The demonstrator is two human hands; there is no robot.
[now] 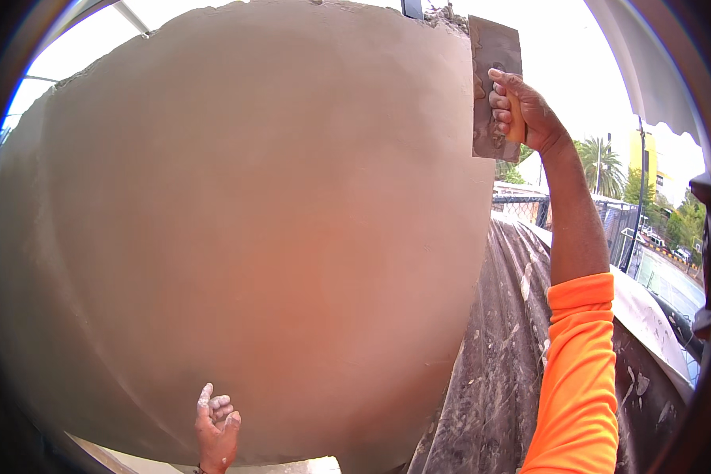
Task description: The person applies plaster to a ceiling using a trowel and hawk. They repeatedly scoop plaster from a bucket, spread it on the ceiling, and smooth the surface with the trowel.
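Note:
A wide wall of smooth, damp-looking grey-brown plaster (pixel 261 197) fills most of the head view. At its upper right edge, my right hand (pixel 521 110) is wrapped round the yellowish handle of a plastering trowel (pixel 494 47). The trowel's rectangular blade stands nearly upright, smeared with wet plaster, and overlaps the wall's edge. Low down, in front of the wall's bottom, is my left hand (pixel 216 430). It holds nothing; the index finger points up, the other fingers are loosely bent, and plaster whitens the fingertips. Whether it touches the wall I cannot tell.
Right of the wall hangs a dark, plaster-splashed sheet (pixel 498 340), with a white sheet (pixel 648 316) beyond it. A chain-link fence (pixel 525 207) and a dark pole (pixel 637 205) stand farther off. Rough plaster (pixel 448 20) lines part of the wall's top edge.

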